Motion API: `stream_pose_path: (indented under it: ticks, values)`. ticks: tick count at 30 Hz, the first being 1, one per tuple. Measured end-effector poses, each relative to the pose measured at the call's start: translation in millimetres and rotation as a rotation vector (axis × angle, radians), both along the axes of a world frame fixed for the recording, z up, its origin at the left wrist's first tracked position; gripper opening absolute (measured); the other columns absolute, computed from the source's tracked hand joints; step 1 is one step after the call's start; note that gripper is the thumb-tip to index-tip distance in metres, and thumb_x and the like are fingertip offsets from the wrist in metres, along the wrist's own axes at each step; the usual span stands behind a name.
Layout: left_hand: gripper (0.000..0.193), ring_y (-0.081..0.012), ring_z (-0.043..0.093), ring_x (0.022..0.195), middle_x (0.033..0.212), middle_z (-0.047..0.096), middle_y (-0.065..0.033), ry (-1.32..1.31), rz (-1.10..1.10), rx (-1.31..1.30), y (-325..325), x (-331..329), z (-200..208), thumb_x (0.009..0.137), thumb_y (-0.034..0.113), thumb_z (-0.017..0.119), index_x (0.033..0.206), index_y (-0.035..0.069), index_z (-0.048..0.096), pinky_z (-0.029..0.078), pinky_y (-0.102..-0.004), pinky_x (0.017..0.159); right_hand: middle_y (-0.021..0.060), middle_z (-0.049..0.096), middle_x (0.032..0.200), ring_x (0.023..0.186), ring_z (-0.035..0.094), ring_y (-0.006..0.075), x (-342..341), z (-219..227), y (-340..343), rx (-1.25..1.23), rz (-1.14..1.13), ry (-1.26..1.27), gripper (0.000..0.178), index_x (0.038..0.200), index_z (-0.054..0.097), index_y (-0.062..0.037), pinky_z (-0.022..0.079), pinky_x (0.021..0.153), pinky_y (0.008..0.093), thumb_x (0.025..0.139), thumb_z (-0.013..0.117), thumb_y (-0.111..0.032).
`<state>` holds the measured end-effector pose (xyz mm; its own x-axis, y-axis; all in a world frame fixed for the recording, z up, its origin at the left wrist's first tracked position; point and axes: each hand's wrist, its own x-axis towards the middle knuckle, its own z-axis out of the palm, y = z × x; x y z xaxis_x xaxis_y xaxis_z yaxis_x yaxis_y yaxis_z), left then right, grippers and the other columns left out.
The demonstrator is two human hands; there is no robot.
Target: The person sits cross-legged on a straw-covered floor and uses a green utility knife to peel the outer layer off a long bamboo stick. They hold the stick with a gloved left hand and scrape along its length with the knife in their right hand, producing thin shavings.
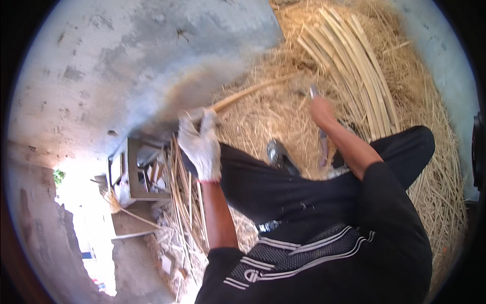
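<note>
Left hand [201, 146], white work glove: closed around the near end of a long pale cane [253, 92], which slants up and away over the straw heap [283, 116].
Right hand [320, 110], bare, beside the cane's far end: closed on a knife [313, 91], blade blurred.
Stack of split strips [354, 66], beyond the cane: many already finished, by the look of it; this cane not yet done.
Loose sticks [185, 202], left of the cane: apparently unworked.
Cane's far tip: blurred.
</note>
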<state>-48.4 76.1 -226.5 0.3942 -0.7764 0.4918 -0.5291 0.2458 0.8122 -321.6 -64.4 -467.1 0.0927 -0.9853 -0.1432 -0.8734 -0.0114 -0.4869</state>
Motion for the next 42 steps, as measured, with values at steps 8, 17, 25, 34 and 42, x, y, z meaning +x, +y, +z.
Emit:
stream_pose_path:
  ticks: [8,17,25,34,42]
  values:
    - [0.012,-0.0119,0.065,0.069,0.093,0.068,-0.0074,0.133,-0.147,-0.004,-11.3,-46.5,49.6,0.092,0.004,0.069,0.102,-0.002,0.066,0.057,-0.0272,0.066,0.0176,0.06,0.066,0.061,0.064,0.0346,1.2,133.5,51.7,-0.1,0.023,-0.325,0.032,0.114,0.053,-0.0012,0.051,0.06,0.0487,0.105,0.041,-0.03]
    - [0.013,-0.0093,0.066,0.073,0.09,0.071,-0.0076,0.053,-0.099,0.03,-1.5,-68.9,47.6,0.088,0.004,0.073,0.1,-0.001,0.069,0.054,-0.0245,0.065,0.0158,0.062,0.059,0.051,0.066,0.0305,67.8,224.3,92.7,-0.515,0.261,-0.409,0.019,0.106,0.055,-0.0009,0.052,0.048,0.0417,0.1,0.052,-0.019]
    - [0.015,-0.0104,0.064,0.081,0.094,0.071,-0.0071,-0.137,-0.181,-0.104,-11.0,-69.4,42.7,0.083,0.004,0.076,0.096,0.002,0.071,0.053,-0.0256,0.069,0.0255,0.069,0.08,0.072,0.07,0.0381,-35.6,48.1,37.7,-0.175,-0.043,0.048,0.025,0.111,0.063,-0.0009,0.055,0.058,0.0448,0.097,0.051,-0.017]
    - [0.026,-0.0113,0.066,0.084,0.099,0.072,-0.0091,-0.056,-0.099,0.028,-11.5,-72.8,55.4,0.083,0.0,0.077,0.109,-0.002,0.07,0.054,-0.0245,0.073,0.0172,0.061,0.064,0.06,0.067,0.0359,36.1,234.6,103.1,-0.364,0.264,-0.419,0.024,0.1,0.052,-0.0018,0.055,0.054,0.0447,0.104,0.046,-0.025]
    - [0.027,-0.0135,0.067,0.088,0.099,0.072,-0.0092,-0.067,-0.112,-0.007,-7.8,-69.8,41.6,0.08,0.0,0.079,0.106,0.0,0.071,0.055,-0.0267,0.076,0.0184,0.057,0.056,0.048,0.061,0.0358,42.8,196.4,86.5,-0.501,0.191,-0.378,0.023,0.095,0.051,-0.0006,0.047,0.045,0.0445,0.102,0.051,-0.023]
